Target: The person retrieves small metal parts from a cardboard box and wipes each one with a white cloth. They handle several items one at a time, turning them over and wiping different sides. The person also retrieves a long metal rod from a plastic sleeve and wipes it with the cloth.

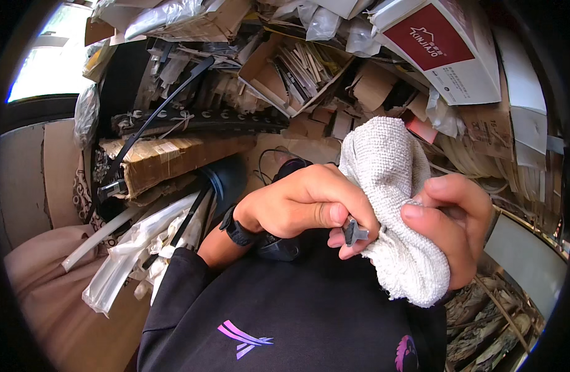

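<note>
My left hand (308, 202), with a black band (236, 228) at the wrist, is closed around a narrow piece. Its dark, metallic-looking end (355, 232), angular in outline, pokes out between thumb and fingers; the rest is hidden in the fist. My right hand (457, 223) grips a white woven cloth (382, 153), bunched up and hanging in folds. The cloth lies against the knuckles of my left hand, and its frayed lower edge falls beside the metallic end. Both hands are held in front of my black shirt (285, 311).
An open cardboard box (266, 83) of thin strips stands ahead. A white and red carton (461, 79) is at upper right. Left are a long taped carton (173, 158), plastic-wrapped lengths (131, 251) and a thin black strip (150, 116). A pale panel (522, 260) leans at right.
</note>
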### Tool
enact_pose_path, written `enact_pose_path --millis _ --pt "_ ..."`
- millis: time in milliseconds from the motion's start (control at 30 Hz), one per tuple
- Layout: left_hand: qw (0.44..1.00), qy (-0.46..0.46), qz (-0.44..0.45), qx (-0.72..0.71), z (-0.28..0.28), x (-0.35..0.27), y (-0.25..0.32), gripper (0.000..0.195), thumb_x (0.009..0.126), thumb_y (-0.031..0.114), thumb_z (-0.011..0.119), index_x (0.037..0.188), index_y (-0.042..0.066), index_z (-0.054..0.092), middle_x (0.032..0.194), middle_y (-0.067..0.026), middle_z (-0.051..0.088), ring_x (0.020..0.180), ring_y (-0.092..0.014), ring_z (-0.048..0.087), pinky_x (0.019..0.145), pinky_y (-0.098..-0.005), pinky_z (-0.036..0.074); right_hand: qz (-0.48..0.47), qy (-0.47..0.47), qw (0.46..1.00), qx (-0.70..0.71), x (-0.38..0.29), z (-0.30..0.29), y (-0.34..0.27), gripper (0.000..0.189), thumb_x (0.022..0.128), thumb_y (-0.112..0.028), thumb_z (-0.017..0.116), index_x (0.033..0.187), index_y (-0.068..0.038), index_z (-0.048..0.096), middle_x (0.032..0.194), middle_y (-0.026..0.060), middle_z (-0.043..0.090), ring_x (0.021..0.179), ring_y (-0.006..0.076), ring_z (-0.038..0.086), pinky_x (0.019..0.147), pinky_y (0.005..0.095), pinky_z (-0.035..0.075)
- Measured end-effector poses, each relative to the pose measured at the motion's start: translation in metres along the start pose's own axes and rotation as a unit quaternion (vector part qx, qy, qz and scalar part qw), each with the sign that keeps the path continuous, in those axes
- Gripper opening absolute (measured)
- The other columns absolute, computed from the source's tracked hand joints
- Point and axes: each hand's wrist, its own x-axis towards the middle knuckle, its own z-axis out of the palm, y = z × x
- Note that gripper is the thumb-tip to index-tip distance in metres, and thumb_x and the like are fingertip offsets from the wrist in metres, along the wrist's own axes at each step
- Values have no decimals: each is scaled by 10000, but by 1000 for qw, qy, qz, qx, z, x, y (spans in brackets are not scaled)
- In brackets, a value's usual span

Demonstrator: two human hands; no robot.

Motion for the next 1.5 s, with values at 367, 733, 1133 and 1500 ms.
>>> enact_pose_path --millis 367,733,1133,1500 --pt "995 32 -11 89 -5 0 -4 409 990 333 386 937 -29 569 716 -44 545 576 -104 479 513 -261 388 -43 -148 988 31 7 -21 22 324 812 -162 677 1071 -45 522 1127 316 540 1038 440 568 846 473 499" --pt "950 231 -204 57 21 2 9 297 1009 265 346 958 25 513 646 32 418 535 -45 347 484 -206 312 13 -55 991 122 2 7 43 274 732 -123 666 950 33 612 921 187 636 857 300 633 774 381 510" --pt "934 249 -154 -205 6 5 12 270 996 217 348 1138 -5 405 948 -194 595 798 -243 637 612 -353 577 93 -42 983 154 -4 1 57 542 745 -135 723 1158 40 419 1131 219 541 1035 249 526 922 360 411" --pt "914 245 -303 111 6 6 13 246 1002 192 341 914 30 504 720 -65 557 588 -91 558 413 -220 436 88 -192 976 56 9 17 48 592 638 -1 706 1186 -13 483 1174 187 528 1071 355 539 890 358 435"
